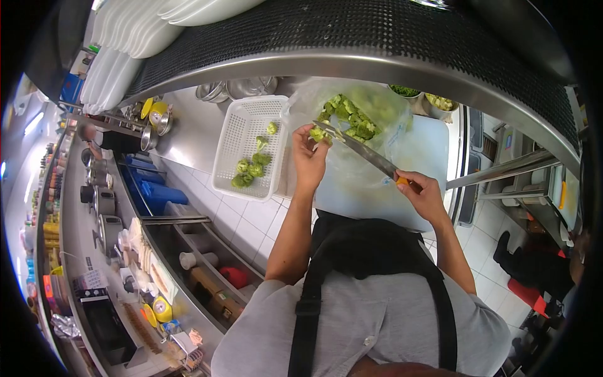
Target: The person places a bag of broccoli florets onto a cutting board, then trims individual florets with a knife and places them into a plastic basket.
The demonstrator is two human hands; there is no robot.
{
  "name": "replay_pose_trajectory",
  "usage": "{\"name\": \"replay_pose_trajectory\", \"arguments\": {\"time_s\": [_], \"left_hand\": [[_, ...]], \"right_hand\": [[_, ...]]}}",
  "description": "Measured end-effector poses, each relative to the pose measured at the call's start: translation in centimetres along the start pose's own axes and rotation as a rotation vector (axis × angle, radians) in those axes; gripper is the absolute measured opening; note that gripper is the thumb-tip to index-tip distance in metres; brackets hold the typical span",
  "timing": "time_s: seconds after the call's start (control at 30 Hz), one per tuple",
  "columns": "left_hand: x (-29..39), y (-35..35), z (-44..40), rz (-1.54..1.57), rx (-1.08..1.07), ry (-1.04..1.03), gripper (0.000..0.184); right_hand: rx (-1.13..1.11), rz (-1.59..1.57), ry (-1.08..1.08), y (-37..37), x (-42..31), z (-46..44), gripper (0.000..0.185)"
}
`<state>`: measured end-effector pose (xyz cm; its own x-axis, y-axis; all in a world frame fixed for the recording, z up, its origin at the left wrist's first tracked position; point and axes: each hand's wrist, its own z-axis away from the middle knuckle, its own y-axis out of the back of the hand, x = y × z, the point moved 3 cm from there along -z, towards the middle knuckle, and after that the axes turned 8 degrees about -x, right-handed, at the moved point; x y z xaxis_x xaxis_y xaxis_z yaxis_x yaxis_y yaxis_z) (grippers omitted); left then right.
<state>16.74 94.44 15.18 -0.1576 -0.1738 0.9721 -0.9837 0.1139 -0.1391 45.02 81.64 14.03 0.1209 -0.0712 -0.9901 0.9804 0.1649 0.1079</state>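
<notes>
In my left hand (308, 157) is a small broccoli floret (319, 134), pinched between the fingers. My right hand (422, 193) grips the orange handle of a knife (370, 156), whose long blade reaches left to the floret. Beneath and behind the blade lies a clear plastic bag (399, 113) with several broccoli pieces (352, 119) in it. The bag rests partly on a white cutting board (345, 200). To the left of my left hand, a white perforated basket (222, 147) holds several cut florets (256, 169).
Metal bowls (242, 87) stand behind the basket. Containers of chopped greens (404, 92) and pale pieces (441, 102) sit behind the board. A metal-edged shelf (352, 65) with stacked white plates (125, 34) hangs above. Other people are at the far left (116, 139) and right (540, 267).
</notes>
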Motion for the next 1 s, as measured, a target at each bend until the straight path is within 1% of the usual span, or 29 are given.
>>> {"name": "replay_pose_trajectory", "arguments": {"time_s": [0.17, 0.23, 0.33, 0.43, 0.53, 0.73, 0.77, 0.87, 1.0], "left_hand": [[-0.3, 0.0, 0.1, -0.076, -0.021, 0.014, 0.041], [0.3, -0.7, 0.5, -0.112, -0.069, 0.051, 0.042], [0.2, -1.8, 0.7, -0.019, -0.090, 0.007, 0.034], [0.9, -1.4, 0.0, 0.566, -0.002, 0.248, 0.031], [-0.3, 0.4, -0.9, 0.730, -0.023, 0.352, 0.033], [-1.5, 1.4, -1.5, 0.814, -0.037, 0.366, 0.028], [-1.2, 1.1, -1.4, 0.815, -0.039, 0.366, 0.027], [0.0, 0.5, -1.4, 0.806, -0.037, 0.385, 0.024], [0.4, 0.3, -1.4, 0.801, -0.033, 0.435, 0.026]], "right_hand": [[0.023, 0.018, 0.035, -0.2, 0.3, -0.2, 0.032], [0.019, 0.029, -0.032, -0.5, 0.2, -0.9, 0.031], [0.023, 0.039, -0.096, -0.2, 0.4, -1.5, 0.031], [0.001, 0.027, -0.094, 0.2, 0.5, -1.6, 0.031], [-0.023, 0.020, -0.062, 0.4, 0.0, -0.8, 0.031], [-0.053, 0.014, -0.053, 0.6, -0.7, 0.2, 0.032], [-0.058, 0.012, -0.051, 0.6, -0.6, 0.3, 0.032], [-0.061, 0.006, 0.054, 0.5, -0.9, 0.4, 0.034], [-0.058, -0.010, 0.047, 0.4, -1.4, 0.4, 0.034]]}}
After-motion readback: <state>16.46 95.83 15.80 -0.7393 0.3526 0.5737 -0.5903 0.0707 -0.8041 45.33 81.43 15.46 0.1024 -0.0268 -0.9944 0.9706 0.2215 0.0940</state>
